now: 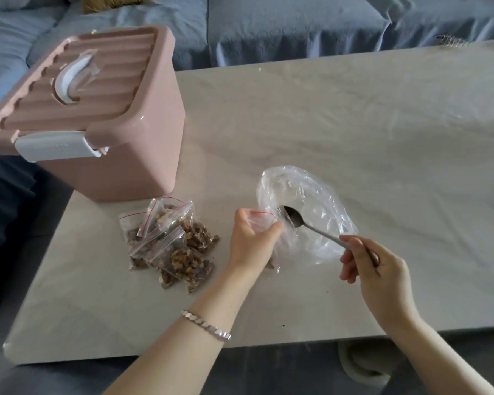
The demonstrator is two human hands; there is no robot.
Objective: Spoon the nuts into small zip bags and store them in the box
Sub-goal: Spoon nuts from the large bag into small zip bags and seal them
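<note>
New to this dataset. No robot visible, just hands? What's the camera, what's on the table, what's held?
No robot here: a person works bare-handed, and the single picture comes from a wide-angle camera on their head, looking down. The left hand holds a small zip bag; the right hand holds a metal spoon, its bowl looking empty, over a large clear plastic bag. On the pale table are a pile of filled nut bags and a pink box with its lid on.
</note>
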